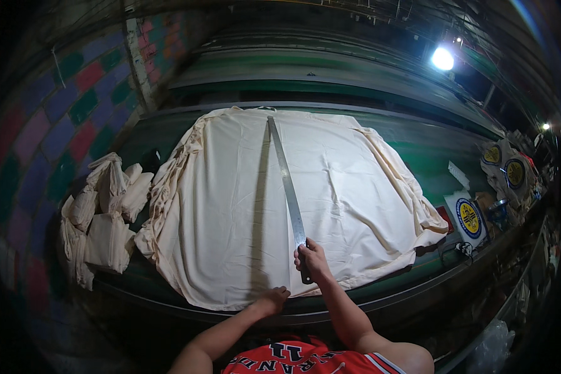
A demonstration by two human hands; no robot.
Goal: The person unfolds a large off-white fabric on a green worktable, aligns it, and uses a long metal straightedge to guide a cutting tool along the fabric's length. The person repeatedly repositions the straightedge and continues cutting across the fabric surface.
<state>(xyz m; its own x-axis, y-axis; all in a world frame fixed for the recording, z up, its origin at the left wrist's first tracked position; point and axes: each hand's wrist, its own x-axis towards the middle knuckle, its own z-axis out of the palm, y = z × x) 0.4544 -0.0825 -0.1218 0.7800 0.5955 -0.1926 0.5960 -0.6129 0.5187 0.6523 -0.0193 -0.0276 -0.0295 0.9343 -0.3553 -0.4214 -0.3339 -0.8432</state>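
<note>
Three round yellow-and-blue emblems sit at the right end of the green table (430, 149): one on a white square sheet (467, 215) lying tilted near the table's front right corner, two more (503, 166) on pale items further back right. Printing on them not recorded. A small white rectangular piece (458, 175) lies on bare green surface between the sheet and the cloth.

Cream cloth (230, 206) spread flat over the middle of the table, edges gathered into folds on left and right sides. Pile of folded cream pieces (106, 218) at the left end, just beside the spread cloth, apart from it by a narrow gap.

Long metal ruler (285, 181) lies on the cloth. Long axis runs front to back, slightly slanted: far end at the cloth's back edge, left of the near end. Near end points at the person.

Right hand (311, 258) clenched around the dark handle at the ruler's near end, knuckles up. Left hand (273, 300) rests on the cloth's front edge, fingers curled; whether it pinches the fabric or only presses it, cannot tell.

Bright lamp (442, 59) upper right. Tiled wall (62, 118) in purple, green and red at left.
</note>
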